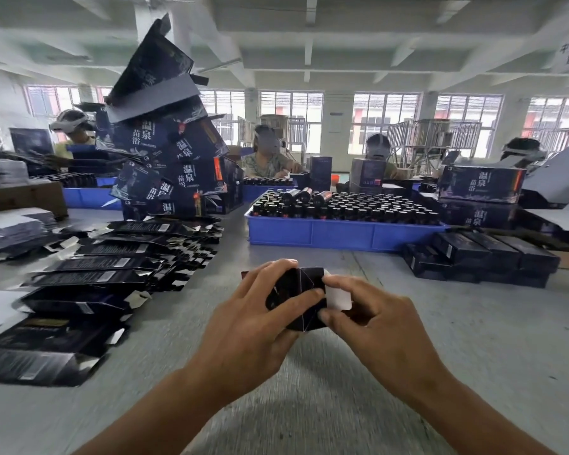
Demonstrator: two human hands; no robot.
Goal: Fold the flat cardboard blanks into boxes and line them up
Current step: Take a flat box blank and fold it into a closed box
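A small dark cardboard box [304,292] is held end-on over the grey table, between both hands. My left hand [253,320] grips its left side, fingers wrapped over the top. My right hand [372,316] pinches a white inner flap [339,297] at the box's right end. Flat dark blanks [89,277] lie fanned in a long overlapping row on the left of the table. Finished dark boxes [480,257] lie side by side in a row at the right.
A blue tray [342,233] full of dark bottles stands behind the hands. A leaning tower of printed boxes [174,152] rises at the back left. More folded boxes [480,185] sit back right. Several people work across the table.
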